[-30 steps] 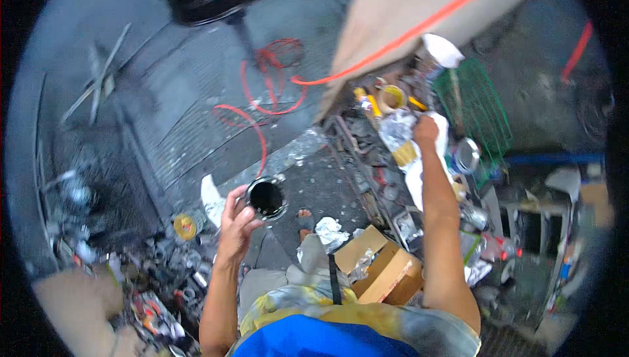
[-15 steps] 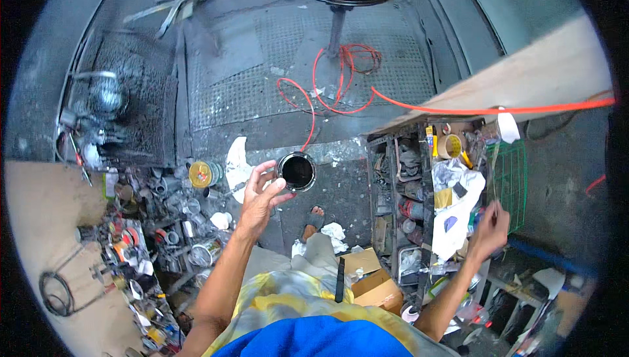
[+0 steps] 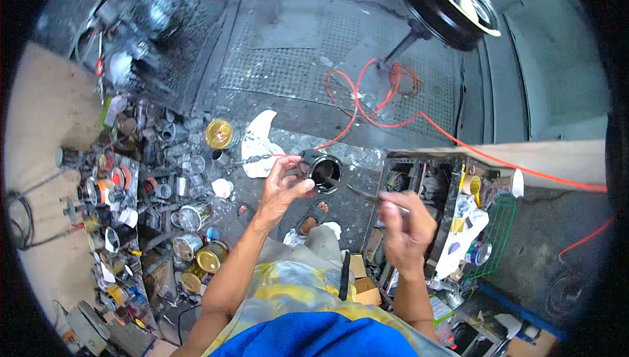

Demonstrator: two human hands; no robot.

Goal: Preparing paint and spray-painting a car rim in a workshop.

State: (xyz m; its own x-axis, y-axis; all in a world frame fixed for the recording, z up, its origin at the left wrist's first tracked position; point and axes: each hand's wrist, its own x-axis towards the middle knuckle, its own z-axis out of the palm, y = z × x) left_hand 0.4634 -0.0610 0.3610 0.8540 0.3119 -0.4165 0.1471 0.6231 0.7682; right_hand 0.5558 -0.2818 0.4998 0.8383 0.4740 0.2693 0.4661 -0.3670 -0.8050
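My left hand (image 3: 283, 192) grips a dark open cup (image 3: 325, 172) by its left side, thumb and fingers spread around the wall. The cup's mouth faces up toward me and its inside looks black. In my right hand (image 3: 407, 229) is a thin metal strip (image 3: 364, 192), pinched between thumb and fingers. It points left at the cup's right rim; whether its darker end passes inside is unclear. Below the cup, my sandalled foot (image 3: 309, 223) shows on the dark floor.
Many used cans and cups crowd the left, among them a gold-lidded can (image 3: 220, 134). A white cloth (image 3: 261, 141) lies ahead. A red hose (image 3: 452, 137) crosses the floor beneath a wheel rim (image 3: 445, 6) on a stand. A cluttered shelf (image 3: 462, 226) stands right.
My right hand has come from above the right-hand shelf to the cup, bringing the metal strip. The cup has tilted slightly in my left hand, and the whole view has shifted.
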